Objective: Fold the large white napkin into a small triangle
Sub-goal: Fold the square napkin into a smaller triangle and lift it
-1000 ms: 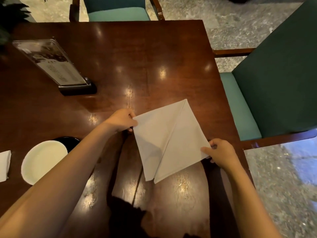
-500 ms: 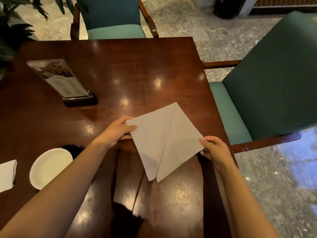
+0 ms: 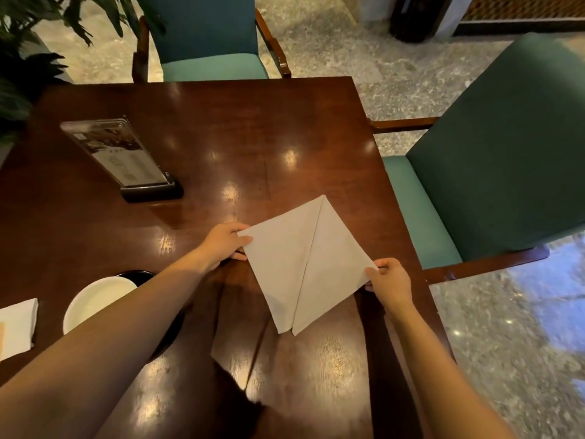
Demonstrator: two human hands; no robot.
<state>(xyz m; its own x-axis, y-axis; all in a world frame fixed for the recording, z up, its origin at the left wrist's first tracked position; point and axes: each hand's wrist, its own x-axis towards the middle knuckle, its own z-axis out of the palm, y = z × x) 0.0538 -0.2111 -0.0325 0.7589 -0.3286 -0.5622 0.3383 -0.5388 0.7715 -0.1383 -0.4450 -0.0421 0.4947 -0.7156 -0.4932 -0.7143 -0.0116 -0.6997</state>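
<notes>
The white napkin (image 3: 305, 264) lies on the dark wooden table (image 3: 205, 128) as a diamond shape, two flaps meeting along a seam from its far tip to its near tip. My left hand (image 3: 223, 243) pinches the napkin's left corner, thumb on top. At the right corner, my right hand (image 3: 389, 285) grips the cloth between thumb and fingers. The napkin sits near the table's right edge.
A menu stand (image 3: 122, 153) on a black base stands at the left. A white plate (image 3: 95, 299) over a black dish and a small folded napkin (image 3: 17, 326) lie at the near left. Green chairs stand at the far side (image 3: 212, 42) and at the right (image 3: 493, 160).
Both hands keep hold of the napkin's left and right corners. The camera has tilted up, so the table and napkin sit lower in view. The napkin's shape is unchanged.
</notes>
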